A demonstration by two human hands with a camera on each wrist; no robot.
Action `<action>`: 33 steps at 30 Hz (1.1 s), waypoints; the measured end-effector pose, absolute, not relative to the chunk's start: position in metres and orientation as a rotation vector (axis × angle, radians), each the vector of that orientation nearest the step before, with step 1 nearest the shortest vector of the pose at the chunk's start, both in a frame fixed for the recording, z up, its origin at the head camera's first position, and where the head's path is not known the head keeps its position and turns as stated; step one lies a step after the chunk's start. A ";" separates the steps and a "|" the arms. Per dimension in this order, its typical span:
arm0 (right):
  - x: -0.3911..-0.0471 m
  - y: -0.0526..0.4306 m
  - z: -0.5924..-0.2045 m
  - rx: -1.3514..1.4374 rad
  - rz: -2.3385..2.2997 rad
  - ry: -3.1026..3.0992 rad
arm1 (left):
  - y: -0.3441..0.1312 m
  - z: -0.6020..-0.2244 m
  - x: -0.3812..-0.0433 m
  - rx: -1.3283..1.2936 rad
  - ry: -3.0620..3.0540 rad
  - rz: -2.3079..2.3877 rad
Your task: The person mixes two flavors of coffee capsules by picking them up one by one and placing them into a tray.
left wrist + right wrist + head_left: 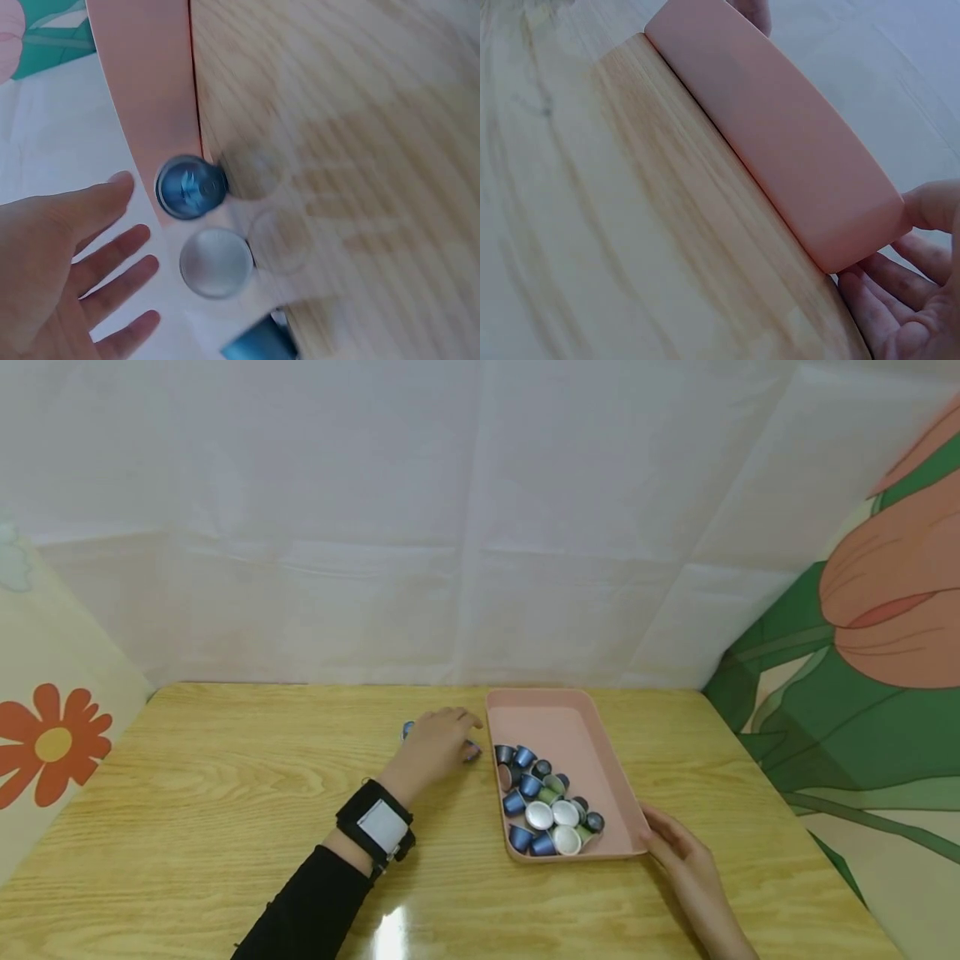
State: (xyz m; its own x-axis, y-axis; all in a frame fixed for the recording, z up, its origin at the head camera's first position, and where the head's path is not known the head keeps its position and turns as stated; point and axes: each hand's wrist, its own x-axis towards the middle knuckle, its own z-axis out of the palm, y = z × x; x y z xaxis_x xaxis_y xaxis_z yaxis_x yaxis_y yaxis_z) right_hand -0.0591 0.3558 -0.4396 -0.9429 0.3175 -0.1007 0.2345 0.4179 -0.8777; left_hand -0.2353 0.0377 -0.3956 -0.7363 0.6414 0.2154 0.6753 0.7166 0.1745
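Note:
A pink tray [534,708] holds many coffee capsules, blue, dark, green and white-lidded [539,815], gathered toward its near left. My right hand [686,860] pinches the tray's near right corner; in the right wrist view its thumb [930,206] lies at the rim with fingers below. Left of the tray, my left hand [435,745] hovers over loose capsules, partly hiding them. In the left wrist view its fingers are spread and hold nothing. Beside them stand a blue capsule [191,187], a silver-lidded capsule [216,262] and a tipped blue capsule [262,341].
The wooden table [247,777] extends around the tray. White sheeting [337,527] hangs behind its far edge. Flower-patterned panels stand at the left [52,743] and right [892,610].

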 end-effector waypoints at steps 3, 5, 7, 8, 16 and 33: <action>-0.059 0.356 -0.439 -0.520 1.585 -2.583 | 0.031 -0.396 -0.237 -1.065 -2.830 -0.373; -0.059 0.356 -0.439 -0.543 1.585 -2.595 | 0.028 -0.396 -0.239 -1.053 -2.860 -0.378; -0.060 0.356 -0.438 -0.571 1.585 -2.612 | 0.025 -0.395 -0.240 -1.038 -2.896 -0.380; -0.060 0.356 -0.437 -0.583 1.587 -2.618 | 0.024 -0.395 -0.240 -1.032 -2.909 -0.385; -0.059 0.356 -0.437 -0.552 1.562 -2.615 | 0.020 -0.397 -0.242 -1.039 -2.929 -0.412; -0.059 0.356 -0.438 -0.545 1.577 -2.605 | 0.023 -0.396 -0.241 -1.006 -3.015 -0.462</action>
State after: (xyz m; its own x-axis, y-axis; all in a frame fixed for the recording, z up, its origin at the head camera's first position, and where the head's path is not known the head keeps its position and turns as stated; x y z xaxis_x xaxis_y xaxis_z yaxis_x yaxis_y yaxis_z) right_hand -0.0592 0.3559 -0.4376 -0.9369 0.3209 -0.1390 0.2720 0.4188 -0.8664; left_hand -0.2408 0.0227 -0.3961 -0.8017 0.5972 0.0242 0.5770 0.7628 0.2918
